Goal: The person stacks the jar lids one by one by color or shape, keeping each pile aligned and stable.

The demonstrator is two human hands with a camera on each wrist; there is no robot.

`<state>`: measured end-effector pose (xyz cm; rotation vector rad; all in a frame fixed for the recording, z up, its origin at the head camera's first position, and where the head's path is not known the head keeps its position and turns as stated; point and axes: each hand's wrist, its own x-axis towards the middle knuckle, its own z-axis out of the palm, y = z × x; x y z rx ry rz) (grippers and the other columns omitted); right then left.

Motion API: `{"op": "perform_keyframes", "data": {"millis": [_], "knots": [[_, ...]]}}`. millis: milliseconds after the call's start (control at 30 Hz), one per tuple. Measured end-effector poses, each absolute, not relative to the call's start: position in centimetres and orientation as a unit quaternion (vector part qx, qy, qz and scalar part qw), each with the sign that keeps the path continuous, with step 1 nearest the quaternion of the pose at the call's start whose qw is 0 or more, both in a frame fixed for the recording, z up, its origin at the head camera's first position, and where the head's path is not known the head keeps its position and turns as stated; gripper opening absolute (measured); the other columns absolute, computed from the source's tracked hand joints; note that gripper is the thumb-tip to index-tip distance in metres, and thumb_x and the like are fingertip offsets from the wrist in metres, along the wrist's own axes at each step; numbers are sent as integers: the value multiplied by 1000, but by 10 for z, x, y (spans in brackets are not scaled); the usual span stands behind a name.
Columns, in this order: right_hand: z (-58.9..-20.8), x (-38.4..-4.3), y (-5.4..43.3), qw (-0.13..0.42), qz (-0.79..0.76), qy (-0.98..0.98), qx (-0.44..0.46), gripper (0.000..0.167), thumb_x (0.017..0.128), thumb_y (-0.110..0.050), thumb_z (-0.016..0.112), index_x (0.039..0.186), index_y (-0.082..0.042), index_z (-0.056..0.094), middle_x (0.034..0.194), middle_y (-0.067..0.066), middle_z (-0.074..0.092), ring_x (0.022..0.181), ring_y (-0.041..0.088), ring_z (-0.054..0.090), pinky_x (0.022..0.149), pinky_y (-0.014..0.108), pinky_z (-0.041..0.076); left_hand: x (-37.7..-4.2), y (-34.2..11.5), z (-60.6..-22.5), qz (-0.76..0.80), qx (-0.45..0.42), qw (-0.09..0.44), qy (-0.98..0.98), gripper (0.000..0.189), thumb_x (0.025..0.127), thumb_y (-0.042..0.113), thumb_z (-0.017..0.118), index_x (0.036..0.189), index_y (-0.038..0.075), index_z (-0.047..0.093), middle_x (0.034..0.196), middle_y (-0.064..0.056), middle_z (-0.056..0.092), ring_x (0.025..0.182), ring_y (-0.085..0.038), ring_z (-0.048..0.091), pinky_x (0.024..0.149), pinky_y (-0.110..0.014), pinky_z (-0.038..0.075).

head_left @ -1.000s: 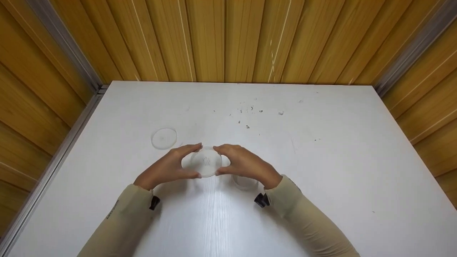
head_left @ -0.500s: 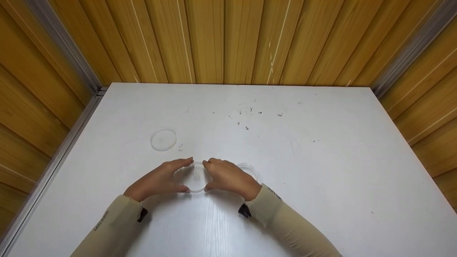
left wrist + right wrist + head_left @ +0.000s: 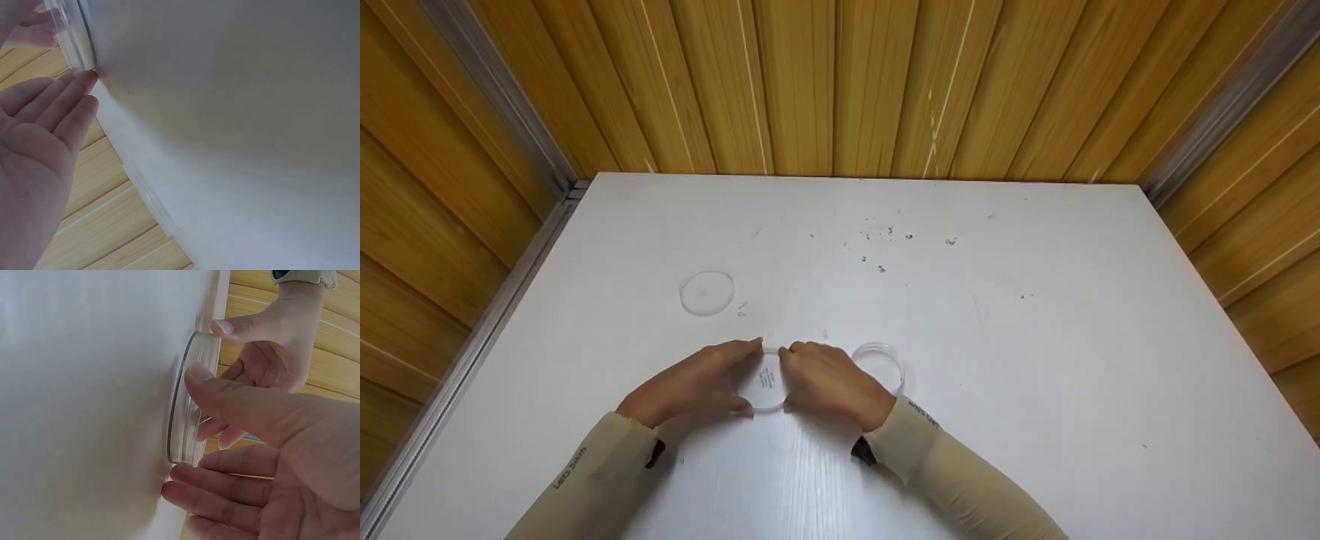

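A clear round petri dish (image 3: 766, 380) with small print on its top lies flat at the table's near middle. My left hand (image 3: 694, 382) holds its left side between thumb and fingertips. From the right, my right hand (image 3: 829, 382) grips the rim the same way. In the right wrist view the dish (image 3: 179, 430) shows two nested rims, its lower edge at or very near the tabletop. The left wrist view catches only part of the dish (image 3: 73, 34) at the left fingertips. Just right of my right hand sits another clear round dish (image 3: 877, 346), partly covered by that hand.
A third clear round dish or lid (image 3: 707, 292) lies farther back on the left. Dark specks and chips (image 3: 882, 268) mark the white table (image 3: 1072, 337). Yellow wood-look panels (image 3: 795, 90) stand behind the table and at both sides.
Both hands have brought the held dish nearer and a little left, down to the tabletop. More of the dish beside the right hand now shows.
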<state>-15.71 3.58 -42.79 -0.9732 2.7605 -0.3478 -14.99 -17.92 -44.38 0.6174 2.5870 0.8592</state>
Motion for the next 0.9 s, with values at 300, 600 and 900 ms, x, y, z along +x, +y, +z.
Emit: {"op": "perform_keyframes", "data": {"millis": [300,600,900], "knots": [[-412,-167,39,146,-125,926,-325,63,74,-25,83,129,-6,57,112,3,66,94,17,62,81,31,53,-151,-187,-438,315,238,141,908,90,77,25,81,150,10,32,156,-9,32,144,-30,28,115,-52,29],[-382,-195,41,161,-210,911,-316,74,85,-29,73,147,-6,38,149,8,43,138,23,40,115,37,33,-181,-210,-440,336,159,-20,928,84,82,26,77,150,9,32,159,-15,21,147,-40,8,113,-65,21],[-386,-243,25,167,-299,895,-287,78,85,-31,74,149,-9,34,154,6,37,143,22,32,118,36,28,-207,-232,-442,397,-7,25,918,112,80,36,78,155,11,0,161,-20,-1,149,-38,-2,116,-62,12]]}}
